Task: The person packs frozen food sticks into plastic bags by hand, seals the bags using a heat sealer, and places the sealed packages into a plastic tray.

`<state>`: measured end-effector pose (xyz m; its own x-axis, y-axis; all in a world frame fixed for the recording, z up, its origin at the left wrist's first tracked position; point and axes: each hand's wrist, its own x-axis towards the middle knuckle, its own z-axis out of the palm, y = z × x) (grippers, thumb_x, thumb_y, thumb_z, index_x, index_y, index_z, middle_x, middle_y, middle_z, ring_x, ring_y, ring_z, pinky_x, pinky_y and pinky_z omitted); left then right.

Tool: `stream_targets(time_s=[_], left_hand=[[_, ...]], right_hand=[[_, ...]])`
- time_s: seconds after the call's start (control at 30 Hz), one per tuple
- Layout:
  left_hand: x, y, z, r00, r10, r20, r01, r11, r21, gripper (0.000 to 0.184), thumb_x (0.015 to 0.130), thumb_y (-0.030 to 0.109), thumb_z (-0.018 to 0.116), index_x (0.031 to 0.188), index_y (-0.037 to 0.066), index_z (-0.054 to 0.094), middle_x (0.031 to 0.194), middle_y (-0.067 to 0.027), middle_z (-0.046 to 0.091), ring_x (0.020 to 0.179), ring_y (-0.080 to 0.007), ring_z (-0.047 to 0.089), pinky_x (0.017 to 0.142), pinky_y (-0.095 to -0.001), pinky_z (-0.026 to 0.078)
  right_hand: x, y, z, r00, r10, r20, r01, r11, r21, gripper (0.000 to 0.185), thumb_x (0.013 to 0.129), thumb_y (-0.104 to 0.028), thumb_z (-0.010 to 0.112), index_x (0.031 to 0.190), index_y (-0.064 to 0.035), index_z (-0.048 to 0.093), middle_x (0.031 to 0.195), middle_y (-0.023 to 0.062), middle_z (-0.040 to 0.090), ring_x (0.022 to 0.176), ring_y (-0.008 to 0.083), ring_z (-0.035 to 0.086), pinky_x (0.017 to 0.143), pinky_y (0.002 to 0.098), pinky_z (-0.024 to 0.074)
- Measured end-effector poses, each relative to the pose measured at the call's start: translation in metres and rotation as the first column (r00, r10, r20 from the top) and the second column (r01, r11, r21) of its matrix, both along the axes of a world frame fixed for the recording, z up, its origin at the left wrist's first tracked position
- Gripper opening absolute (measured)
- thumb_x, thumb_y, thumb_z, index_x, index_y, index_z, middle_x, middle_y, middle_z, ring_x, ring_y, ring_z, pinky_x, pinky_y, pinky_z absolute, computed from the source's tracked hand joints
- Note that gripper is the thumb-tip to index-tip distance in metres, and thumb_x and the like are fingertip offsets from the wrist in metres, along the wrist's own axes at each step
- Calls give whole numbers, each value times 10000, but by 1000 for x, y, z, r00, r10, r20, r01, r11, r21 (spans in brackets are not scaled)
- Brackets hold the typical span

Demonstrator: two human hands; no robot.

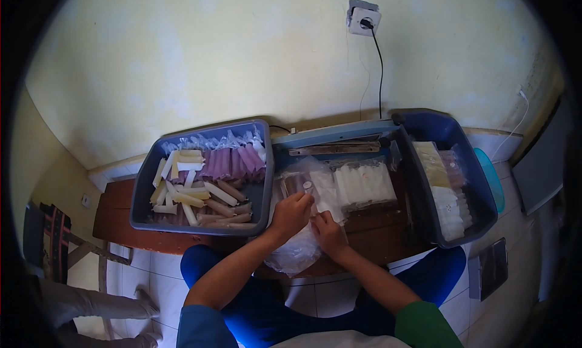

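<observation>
A pale yellow wall [230, 63] with patchy paint rises behind a brown wooden bench [115, 208]. Someone in blue trousers [203, 269] sits at the near side of the bench, knees apart. On the bench's left end is a grey-blue bin [140, 193] holding filled plastic tubes: purple ones in rows at its back, with yellow, white and brown ones lying loose in front. At the bench's right end, a darker blue bin [482, 196] holds clear packs of yellowish and white tubes. A long blue-grey bar [339, 133] runs along the back of the bench, between the bins. Crumpled clear plastic [295, 254] lies at the front middle of the bench, part of it draping toward the seated person's lap. Just to the right of it, on the bench, is a flat pack of white tubes [364, 183]. Over the bench's middle, the left hand [293, 213] and right hand [328, 232] are close together, each pinching the clear plastic between closed fingers. Above the back of the bench is a white wall socket [364, 21] with a black plug in it.
</observation>
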<state>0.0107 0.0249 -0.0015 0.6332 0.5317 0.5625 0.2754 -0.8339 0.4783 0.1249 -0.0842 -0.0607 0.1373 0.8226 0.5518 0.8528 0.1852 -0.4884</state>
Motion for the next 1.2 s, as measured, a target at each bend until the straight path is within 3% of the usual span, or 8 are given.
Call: stream_targets(time_s=[0.27,0.57,0.63,0.77,0.93,1.2], left_hand=[[-2,-1,1,999,-2,-54,3,1000,13,34,799,75,578,832,67,574,749,-96,578,703,-311,622,591,-415,499],[0,-3,-3,996,-26,-82,28,999,24,15,808,76,599,810,63,592,731,-111,585,669,-329,613,579,-423,487],[0,-3,-4,995,-31,-93,34,999,26,15,808,78,594,807,64,590,729,-112,586,664,-331,612,577,-425,486],[0,-4,-2,994,-41,-103,44,999,28,21,809,83,591,799,65,587,726,-111,586,660,-332,612,579,-429,487],[0,-3,-3,992,-40,-121,44,999,29,20,808,79,591,794,66,586,724,-109,584,663,-332,613,585,-428,492],[-1,-3,-5,989,-67,-129,75,996,54,67,787,102,611,815,64,563,743,-104,583,680,-330,618,589,-425,496]], right_hand=[[7,12,-5,997,-79,-14,75,983,-168,251,864,-128,609,1087,-21,568,912,164,553,755,362,630,666,448,527],[12,20,-14,989,-113,-92,104,990,-94,217,841,-51,567,1049,12,565,875,214,598,772,413,606,684,492,496],[13,23,-14,985,-149,-84,129,970,-207,196,846,-29,534,1035,19,550,890,225,596,783,427,603,696,510,489],[12,30,-10,980,-174,-99,145,958,-247,179,850,-37,529,1020,17,547,914,231,586,792,430,603,693,510,492],[12,37,-9,972,-207,115,237,861,-451,151,838,-73,540,941,17,605,977,206,560,754,392,650,673,484,536],[18,56,-42,958,-155,240,251,859,-447,191,834,-145,564,959,-10,616,944,176,587,755,358,664,631,458,539]])
